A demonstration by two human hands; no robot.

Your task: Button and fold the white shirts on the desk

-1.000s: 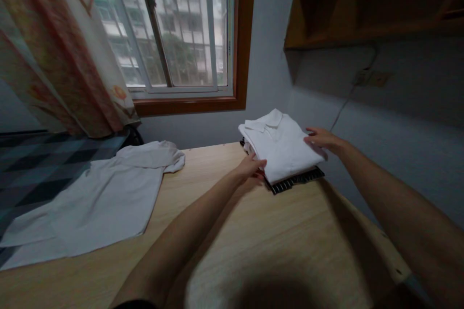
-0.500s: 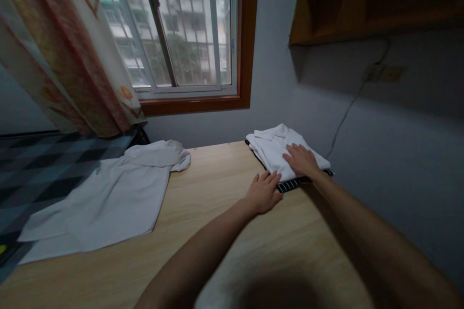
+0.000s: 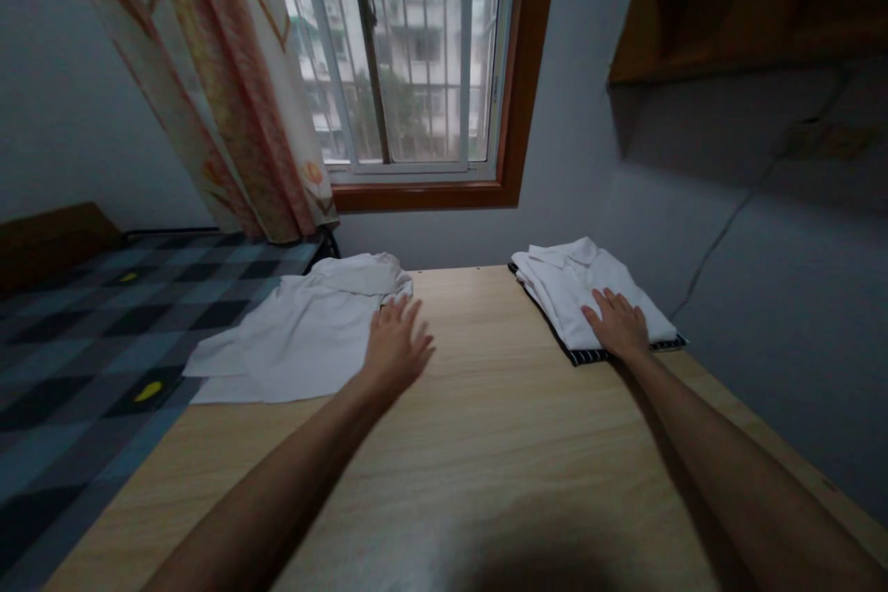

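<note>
My right hand (image 3: pixel 620 326) lies flat, fingers spread, on a folded white collared shirt (image 3: pixel 569 282) at the far right of the wooden table (image 3: pixel 499 444). That shirt rests on a dark striped folded garment (image 3: pixel 597 355) whose edge shows under it. My left hand (image 3: pixel 397 342) is open, fingers apart, reaching left over the table toward an unfolded white shirt (image 3: pixel 298 333) that hangs over the table's left edge. The fingertips are at that shirt's near edge.
A bed with a grey checked cover (image 3: pixel 90 333) adjoins the table on the left. A window (image 3: pixel 416 46) with a floral curtain (image 3: pixel 222 74) faces me. A wooden shelf (image 3: pixel 749 9) hangs on the right wall, with a cable (image 3: pixel 728 222) running down.
My left hand left the folded pile and swept left across the table to the unfolded shirt. My right hand stayed flat on the folded shirt. The view turned left.
</note>
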